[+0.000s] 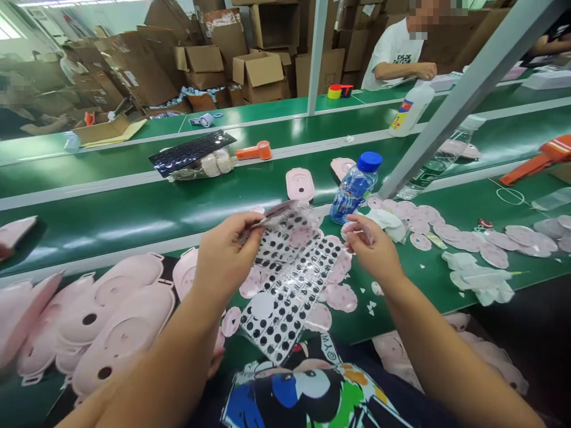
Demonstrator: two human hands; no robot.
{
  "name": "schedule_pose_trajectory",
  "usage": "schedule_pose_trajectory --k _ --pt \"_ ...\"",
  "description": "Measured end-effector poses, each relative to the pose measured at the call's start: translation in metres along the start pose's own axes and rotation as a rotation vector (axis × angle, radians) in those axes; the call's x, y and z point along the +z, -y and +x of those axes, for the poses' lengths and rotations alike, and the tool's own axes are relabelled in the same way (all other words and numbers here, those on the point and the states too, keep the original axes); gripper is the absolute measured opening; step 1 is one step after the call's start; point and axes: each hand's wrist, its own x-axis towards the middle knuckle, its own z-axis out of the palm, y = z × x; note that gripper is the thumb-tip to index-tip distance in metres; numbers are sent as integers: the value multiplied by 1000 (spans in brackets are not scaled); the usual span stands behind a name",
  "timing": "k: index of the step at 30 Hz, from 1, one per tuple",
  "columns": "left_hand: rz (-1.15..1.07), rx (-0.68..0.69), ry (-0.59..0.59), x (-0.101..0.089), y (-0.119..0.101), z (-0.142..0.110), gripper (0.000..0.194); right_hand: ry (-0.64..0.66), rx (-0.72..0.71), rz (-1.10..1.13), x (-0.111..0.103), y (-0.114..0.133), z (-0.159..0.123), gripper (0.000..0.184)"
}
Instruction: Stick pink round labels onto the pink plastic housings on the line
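Note:
My left hand (pixel 229 252) is closed, thumb and fingers pinching a thin flat pinkish piece (pixel 280 208) above a sheet of black round dots (pixel 285 306). The sheet is glossy, as if in clear plastic, and a white disc (pixel 262 306) lies on it. My right hand (pixel 377 252) is closed on a thin pink disc (pixel 368 233), partly hidden by the fingers. Several more pink discs (pixel 341 297) lie beside and under the sheet. Beyond it, a pink molded plate (pixel 300 184) rests on the green belt.
Larger pink molded covers (pixel 122 333) are piled at left. A blue-capped bottle (pixel 354 187) stands near my right hand, beside a slanting grey post (pixel 450 95). Crumpled tissue (pixel 479 276) and scattered discs lie right. A co-worker (pixel 397 50) stands across the line.

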Motion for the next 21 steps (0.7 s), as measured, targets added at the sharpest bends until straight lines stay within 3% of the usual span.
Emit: schedule_pose_trajectory --k 2,4,7,9,12,15,18,21 --pt "-13 4 -1 2 -5 5 15 4 32 -87 -8 -12 -3 52" --pt "-32 6 19 4 -10 8 15 49 58 -272 -10 -19 -8 74" --pt "-65 -16 42 6 -16 8 16 135 60 -621 -7 -10 -16 99" --pt "-103 -38 52 7 -19 6 18 62 -51 -676 -4 9 -20 89" --pt "-215 -53 83 6 -28 2 19 -158 -455 -526 0 44 -20 58" --pt "-338 -50 98 1 -40 1 19 -207 -767 -488 8 68 -12 45" --pt "-417 -54 102 -4 -51 4 19 -228 -823 -498 19 75 -2 40" --pt "-517 -59 116 -6 -50 9 19 -253 -879 -453 26 74 3 17"
